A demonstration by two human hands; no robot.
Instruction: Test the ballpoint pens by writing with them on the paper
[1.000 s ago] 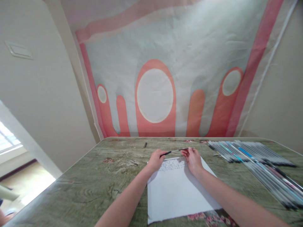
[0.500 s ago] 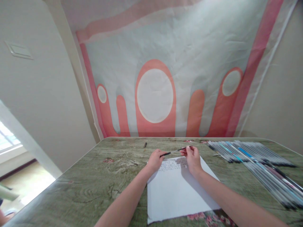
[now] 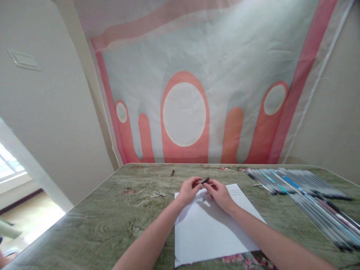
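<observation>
Above the top of a white sheet of paper [image 3: 208, 232], my left hand [image 3: 188, 191] and my right hand [image 3: 220, 193] meet fingertip to fingertip. Between them shows the short black part of a slim pen [image 3: 206, 180]; both hands are closed on it, and my fingers hide the rest. Small handwriting covers the upper part of the sheet, partly behind my hands. A short dark piece like a pen cap [image 3: 172, 173] lies on the table beyond my left hand.
Many slim pens with grey, clear and blue barrels [image 3: 306, 191] lie in rows on the right of the wood-patterned table [image 3: 112, 217]. A pink and grey printed wall sheet [image 3: 184, 153] stands behind the table's far edge.
My hands have come together. The dark slim pieces they held apart, one in each hand, are now joined or overlapping between my fingers, mostly hidden.
</observation>
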